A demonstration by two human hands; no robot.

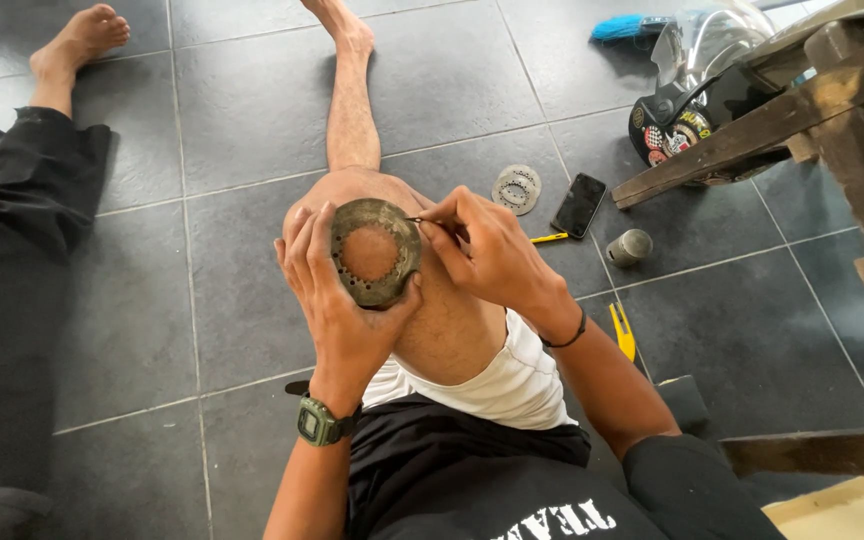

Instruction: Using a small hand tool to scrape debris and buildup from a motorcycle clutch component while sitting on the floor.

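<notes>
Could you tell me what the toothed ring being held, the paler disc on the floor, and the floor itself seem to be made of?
The toothed ring in the left hand looks like dull, tarnished metal: brownish-grey, matte, with cut inner teeth. The paler disc seems bare metal too, light grey with slots, though it is small. The floor appears to be glazed dark grey tile, judging by grout lines and a soft sheen.

Taking the raised knee (392, 200) as landmark: left of it the grey tile floor (152, 290) lies open up to the black-trousered leg (12, 260). Right of the knee, a toothed disc (516, 189), a phone (579, 205), a small metal cup (629, 247) and a yellow tool (623, 332) dot the tiles; beyond them a helmet (697, 90) and wooden beams (767, 125) block passage.
</notes>
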